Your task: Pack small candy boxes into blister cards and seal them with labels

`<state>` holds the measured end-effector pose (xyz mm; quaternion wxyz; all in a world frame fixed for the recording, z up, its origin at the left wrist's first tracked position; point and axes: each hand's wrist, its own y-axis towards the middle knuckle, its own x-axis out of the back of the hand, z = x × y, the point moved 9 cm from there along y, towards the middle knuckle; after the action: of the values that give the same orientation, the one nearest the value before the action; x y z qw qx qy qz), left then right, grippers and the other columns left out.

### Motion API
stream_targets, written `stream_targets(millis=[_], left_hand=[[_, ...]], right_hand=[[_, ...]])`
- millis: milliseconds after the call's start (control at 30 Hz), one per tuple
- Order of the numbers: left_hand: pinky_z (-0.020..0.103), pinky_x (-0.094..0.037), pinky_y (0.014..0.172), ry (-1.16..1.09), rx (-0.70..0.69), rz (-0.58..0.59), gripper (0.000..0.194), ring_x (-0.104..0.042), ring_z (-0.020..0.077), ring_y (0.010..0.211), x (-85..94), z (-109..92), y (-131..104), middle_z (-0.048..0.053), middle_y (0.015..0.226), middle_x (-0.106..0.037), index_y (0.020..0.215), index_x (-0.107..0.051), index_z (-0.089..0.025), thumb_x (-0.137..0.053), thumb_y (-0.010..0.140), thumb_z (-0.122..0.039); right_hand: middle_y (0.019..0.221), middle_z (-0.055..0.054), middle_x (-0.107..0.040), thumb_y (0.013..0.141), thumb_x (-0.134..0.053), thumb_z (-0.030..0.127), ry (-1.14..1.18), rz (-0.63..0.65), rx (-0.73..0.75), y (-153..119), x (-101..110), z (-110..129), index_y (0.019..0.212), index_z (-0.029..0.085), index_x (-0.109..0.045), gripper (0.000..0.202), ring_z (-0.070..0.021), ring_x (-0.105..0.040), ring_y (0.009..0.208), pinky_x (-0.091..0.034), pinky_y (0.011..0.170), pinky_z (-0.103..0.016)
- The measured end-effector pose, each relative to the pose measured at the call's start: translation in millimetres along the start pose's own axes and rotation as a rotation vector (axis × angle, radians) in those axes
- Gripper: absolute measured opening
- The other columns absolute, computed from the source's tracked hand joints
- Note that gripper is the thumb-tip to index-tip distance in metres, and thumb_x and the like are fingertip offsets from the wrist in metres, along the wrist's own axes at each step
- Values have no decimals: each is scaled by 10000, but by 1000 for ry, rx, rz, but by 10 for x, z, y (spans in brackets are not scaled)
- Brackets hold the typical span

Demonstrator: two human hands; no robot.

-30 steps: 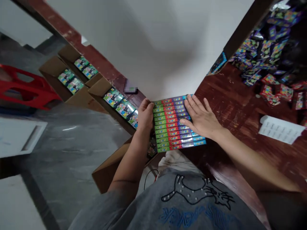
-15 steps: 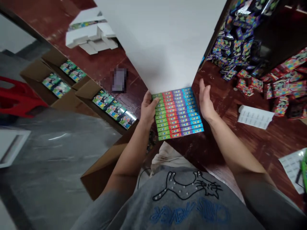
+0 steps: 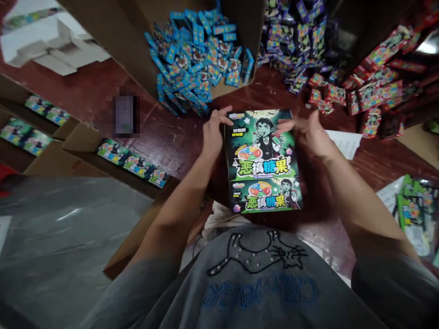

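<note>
In front of my body a green and black candy box (image 3: 262, 151) lies flat with its lid down, printed with a cartoon vampire, a colour wheel and large Chinese characters. My left hand (image 3: 214, 135) is at its far left corner, fingers stretched out along the edge and onto the lid. On the opposite side my right hand (image 3: 313, 135) reaches over the right edge, its fingers extended across the lid and its thumb raised. Neither hand is wrapped round the box. The small packs inside are hidden under the lid.
Beyond the box lie heaps of blue candy packs (image 3: 202, 59), purple packs (image 3: 295, 41) and red packs (image 3: 373, 91). Green packs (image 3: 413, 214) lie at the right. Cartons (image 3: 82, 137) with printed boxes stand at the left, near a blurred dark object (image 3: 124, 115) and folded white card (image 3: 58, 45).
The raised white lid has come down, covering the rows of coloured packs and showing its printed face. My right hand has moved onto the lid; my left has shifted to the far corner.
</note>
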<state>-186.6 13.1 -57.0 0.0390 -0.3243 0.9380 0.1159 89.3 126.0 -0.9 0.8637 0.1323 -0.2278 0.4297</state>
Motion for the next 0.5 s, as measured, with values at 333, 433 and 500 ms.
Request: stream_targets(millis=[333, 433, 500], left_hand=[[664, -131, 1403, 792, -208, 796, 669, -373, 433, 1657, -565, -684, -1288, 98, 1711, -528, 1532, -657, -284, -844, 906, -428], [625, -199, 1403, 882, -270, 754, 644, -379, 392, 1664, -577, -698, -1357, 67, 1732, -503, 1600, -594, -307, -747, 974, -302], [629, -210, 1402, 932, -294, 711, 617, -382, 394, 1663, -531, -649, -1389, 66, 1722, -518, 1589, -607, -320, -730, 985, -273]], right_hand=[[1794, 11, -380, 1110, -514, 420, -717, 113, 167, -1037, -523, 119, 1688, 421, -439, 583, -294, -366, 1681, -228, 1374, -673], [1767, 64, -429, 1108, -533, 399, -676, 73, 214, -977, -466, 164, 1655, 462, -479, 553, -266, -408, 1660, -223, 1389, -627], [1759, 71, -441, 1116, -512, 356, -670, 48, 219, -987, -471, 155, 1633, 463, -511, 528, -249, -402, 1663, -213, 1395, -621]])
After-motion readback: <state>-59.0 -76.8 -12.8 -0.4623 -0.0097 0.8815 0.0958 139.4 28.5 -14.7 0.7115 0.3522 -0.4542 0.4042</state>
